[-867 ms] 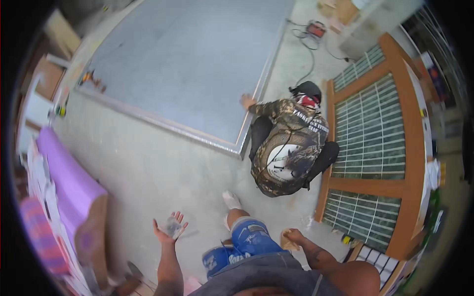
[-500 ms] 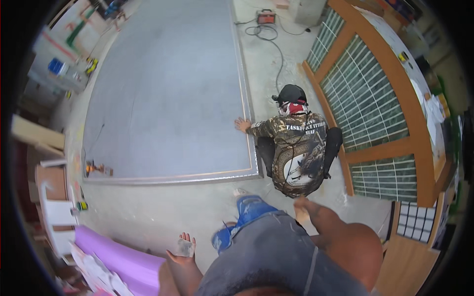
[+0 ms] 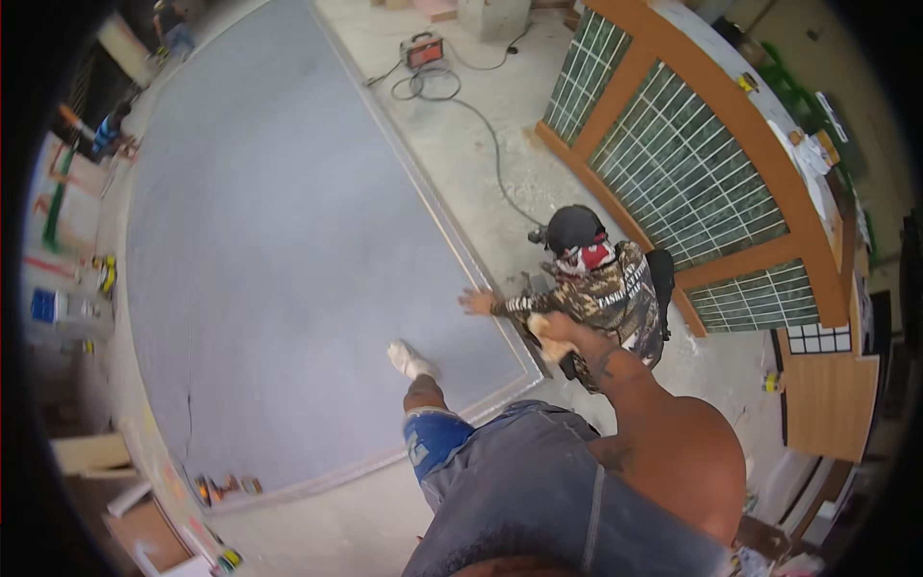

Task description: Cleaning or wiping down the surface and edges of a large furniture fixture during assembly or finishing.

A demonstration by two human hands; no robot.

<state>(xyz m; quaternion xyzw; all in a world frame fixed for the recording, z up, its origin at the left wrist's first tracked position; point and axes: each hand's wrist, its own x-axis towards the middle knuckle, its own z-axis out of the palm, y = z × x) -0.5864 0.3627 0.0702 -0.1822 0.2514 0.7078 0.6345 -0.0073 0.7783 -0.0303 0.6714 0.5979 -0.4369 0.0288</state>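
My right hand (image 3: pixel 567 330) reaches forward beside a crouching co-worker (image 3: pixel 615 288), its fingers closed on a pale tan piece (image 3: pixel 546 338) whose kind I cannot make out. Below that hand is the co-worker's arm. A co-worker's hand (image 3: pixel 476 302) lies spread on the edge of a large grey panel (image 3: pixel 279 221). My foot in a whitish covering (image 3: pixel 409 360) stands on the same panel, near its close corner. My left hand is out of sight.
An orange-brown frame with white grid bars (image 3: pixel 687 159) stands at the right. A red machine (image 3: pixel 421 50) with a dark cable (image 3: pixel 486 125) sits on the floor beyond. Orange-black tools (image 3: pixel 226 488) lie on the panel's near left corner. Another person (image 3: pixel 111 135) is at the far left.
My foot has come onto the panel. My right hand has moved forward beside the co-worker. My left hand, which was palm up with a grey pad, has left the view.
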